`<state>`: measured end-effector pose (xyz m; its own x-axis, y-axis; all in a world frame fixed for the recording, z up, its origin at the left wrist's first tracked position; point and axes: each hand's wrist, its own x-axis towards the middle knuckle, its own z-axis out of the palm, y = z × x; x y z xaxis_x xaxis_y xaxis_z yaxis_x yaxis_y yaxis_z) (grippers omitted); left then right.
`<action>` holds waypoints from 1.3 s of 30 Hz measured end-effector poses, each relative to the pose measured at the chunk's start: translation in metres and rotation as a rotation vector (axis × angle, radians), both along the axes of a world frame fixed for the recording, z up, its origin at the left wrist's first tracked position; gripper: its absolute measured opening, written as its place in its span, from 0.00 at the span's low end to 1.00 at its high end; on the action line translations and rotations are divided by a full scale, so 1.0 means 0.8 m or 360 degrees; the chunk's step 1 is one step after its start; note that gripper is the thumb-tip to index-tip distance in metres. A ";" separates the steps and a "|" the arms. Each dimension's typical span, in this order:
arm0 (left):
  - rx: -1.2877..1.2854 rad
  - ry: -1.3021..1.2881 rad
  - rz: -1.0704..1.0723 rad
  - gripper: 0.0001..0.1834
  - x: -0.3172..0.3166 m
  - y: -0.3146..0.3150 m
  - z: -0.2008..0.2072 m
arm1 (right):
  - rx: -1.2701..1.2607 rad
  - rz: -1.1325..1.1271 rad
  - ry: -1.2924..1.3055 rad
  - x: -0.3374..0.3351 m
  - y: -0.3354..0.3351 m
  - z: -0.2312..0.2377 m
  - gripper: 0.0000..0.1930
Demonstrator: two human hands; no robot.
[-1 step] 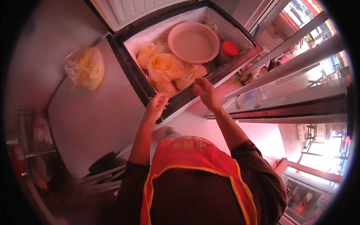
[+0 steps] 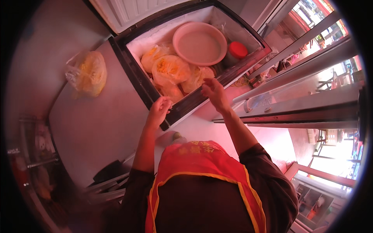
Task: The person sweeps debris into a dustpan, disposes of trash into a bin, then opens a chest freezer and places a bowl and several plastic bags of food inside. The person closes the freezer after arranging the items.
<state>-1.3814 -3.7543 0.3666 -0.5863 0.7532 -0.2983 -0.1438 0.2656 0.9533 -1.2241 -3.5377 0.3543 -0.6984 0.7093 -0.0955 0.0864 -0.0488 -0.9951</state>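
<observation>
We curl our right hand (image 2: 216,95) half-open, left hand (image 2: 157,112) unclear in grip; the near freezer edge (image 2: 189,106) likely corrals bags (image 2: 171,70).

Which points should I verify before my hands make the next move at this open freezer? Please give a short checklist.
1. Freezer lid raised: ok, it stands open.
2. Pink basin mouth upward: ok, inside the freezer.
3. Red lid on its container: ok.
4. Grey surface at left clear: not ok, a yellow bag appears to lie there.
5. Left hand empty: cannot tell, it is half curled.
6. Right hand off the front rim: cannot tell, they overlap in view.
</observation>
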 end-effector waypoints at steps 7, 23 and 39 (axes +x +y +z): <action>0.0152 -0.0300 0.0004 0.18 -0.106 0.072 -0.024 | -0.0059 -0.0514 -0.0007 -0.040 0.169 0.029 0.15; -0.0379 -0.0254 0.0684 0.14 -0.230 0.420 -0.249 | -0.0186 -0.0452 -0.0966 -0.208 0.662 -0.332 0.11; -0.0370 -0.0696 0.0922 0.18 -0.266 0.437 -0.290 | -0.0800 -0.0570 -0.0585 -0.255 0.694 -0.271 0.14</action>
<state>-1.5941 -3.4049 0.1349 -0.6609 0.2505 -0.7074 -0.6729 0.2196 0.7064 -1.4285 -2.9826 0.1379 -0.2911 0.6974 -0.6549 0.3045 -0.5814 -0.7545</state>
